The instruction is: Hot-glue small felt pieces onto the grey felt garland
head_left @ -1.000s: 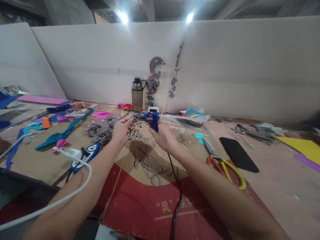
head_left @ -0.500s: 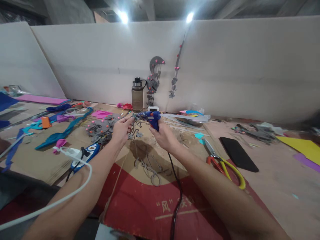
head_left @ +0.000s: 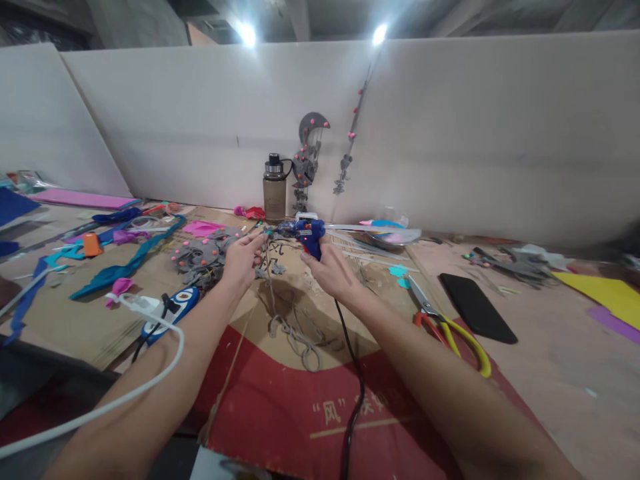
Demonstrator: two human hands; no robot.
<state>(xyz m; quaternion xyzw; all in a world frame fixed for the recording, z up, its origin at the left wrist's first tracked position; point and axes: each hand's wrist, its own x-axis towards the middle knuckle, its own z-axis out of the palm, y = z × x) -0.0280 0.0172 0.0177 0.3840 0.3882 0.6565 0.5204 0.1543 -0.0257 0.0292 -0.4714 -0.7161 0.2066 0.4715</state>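
My right hand [head_left: 334, 268] is wrapped round the handle of a blue glue gun [head_left: 311, 235], whose nozzle points left. A clear glue stick [head_left: 373, 231] sticks out of its back, and a black cord [head_left: 354, 360] runs down from it. My left hand [head_left: 243, 257] is closed in a pinch on a grey cord [head_left: 270, 277] close to the nozzle. A small teal bit [head_left: 269, 233] shows at the fingertips. The cord trails down into loose loops [head_left: 303, 343] on the cardboard [head_left: 280, 400]. Grey felt pieces with pink dots [head_left: 200, 257] lie left of my left hand.
Scissors with yellow and red handles [head_left: 445, 330] and a black phone [head_left: 477, 308] lie to the right. A bottle [head_left: 275, 190] stands at the back by the white board [head_left: 200, 127]. A blue power strip [head_left: 173, 313] with a white cable [head_left: 175, 360] is at the left.
My right hand and the glue gun have shifted slightly right, away from my left fingertips. My left hand has stayed almost still. The hanging grey strand on the board has swung a little left.
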